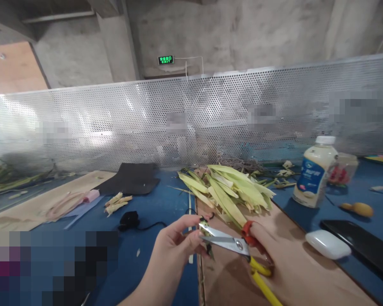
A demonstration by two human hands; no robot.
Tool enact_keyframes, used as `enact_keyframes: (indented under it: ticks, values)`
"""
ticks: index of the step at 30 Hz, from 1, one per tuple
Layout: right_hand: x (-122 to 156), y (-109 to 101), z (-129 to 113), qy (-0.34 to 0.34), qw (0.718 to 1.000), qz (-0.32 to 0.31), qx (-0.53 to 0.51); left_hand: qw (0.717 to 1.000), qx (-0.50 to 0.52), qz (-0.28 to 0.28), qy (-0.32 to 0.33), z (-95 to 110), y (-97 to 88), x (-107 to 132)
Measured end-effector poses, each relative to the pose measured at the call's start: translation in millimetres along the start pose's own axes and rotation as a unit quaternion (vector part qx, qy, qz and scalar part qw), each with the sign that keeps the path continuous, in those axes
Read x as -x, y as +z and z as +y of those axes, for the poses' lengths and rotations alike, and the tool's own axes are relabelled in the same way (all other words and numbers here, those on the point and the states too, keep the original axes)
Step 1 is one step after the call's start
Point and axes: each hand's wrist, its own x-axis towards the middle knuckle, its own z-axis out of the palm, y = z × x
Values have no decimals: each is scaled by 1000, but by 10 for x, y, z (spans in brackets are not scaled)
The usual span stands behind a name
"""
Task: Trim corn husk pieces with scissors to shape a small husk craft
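Note:
My left hand [181, 238] pinches a small green strip [206, 229], with dark thread around it, between thumb and fingers; its lower end hangs below the fingers. My right hand [284, 255] holds scissors [225, 240] by their red and yellow handles. Their blades are parted and point left, with the tips at the strip and my left fingertips. Just beyond both hands, pale green corn husks [226, 187] lie in a heap on a brown board [230, 276]. A ball of black yarn [129, 220] sits left of my left hand, with a tail trailing toward it.
At the right stand a milky drink bottle [314, 174] and a clear cup [343, 170]. A white case [328, 244] and a black phone [360, 242] lie near my right hand. Husk scraps [116, 203] and a black sheet [130, 178] are on the left. A perforated metal screen [115, 123] closes the back.

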Motion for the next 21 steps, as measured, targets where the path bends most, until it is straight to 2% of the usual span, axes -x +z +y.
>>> enact_keyframes:
  ticks: [8,14,21]
  values:
    - [11,112,27,-11,999,30,-22,1000,-18,-8,-4,-32,-30,8]
    - [13,123,42,-16,999,-19,-46,1000,-17,2,-13,-11,-4,16]
    - [6,165,17,-34,997,69,13,999,-29,7,-12,-14,-2,18]
